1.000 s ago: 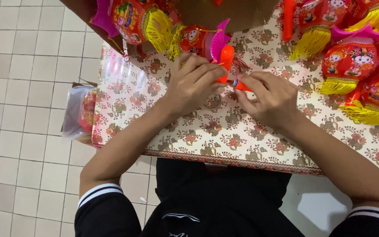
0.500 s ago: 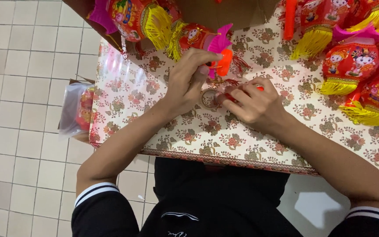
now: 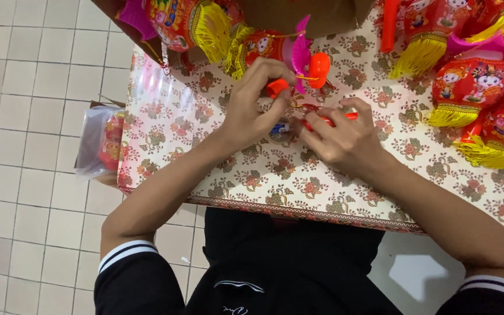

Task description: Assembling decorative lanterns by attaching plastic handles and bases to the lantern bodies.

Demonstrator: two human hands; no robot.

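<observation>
Head view shows us a small orange plastic piece (image 3: 277,87) pinched in the fingers (image 3: 263,73) of our left hand (image 3: 252,108), just above the middle of the desk (image 3: 164,125). The wrist is bent, the fingers curled tight around the piece. Our right hand (image 3: 345,140) lies lower, palm down, its fingers closed on a thin red stick (image 3: 328,119) that runs under them; a small round part (image 3: 279,129) sits between the two hands, though we cannot tell what it is. Just beyond the left hand we see a round orange cap (image 3: 319,70) on a pink paper fin (image 3: 300,52).

Both forearms reach in from the near edge of the desk, which wears a cloth printed with small flowers. Along the far side we count at least five red lanterns with yellow tassels: two at the upper left (image 3: 176,23), three at the right (image 3: 468,87). A brown cardboard box (image 3: 304,14) stands between them. Off the left edge, a clear plastic bag (image 3: 97,146) with something red inside hangs over the tiled floor (image 3: 30,116).
</observation>
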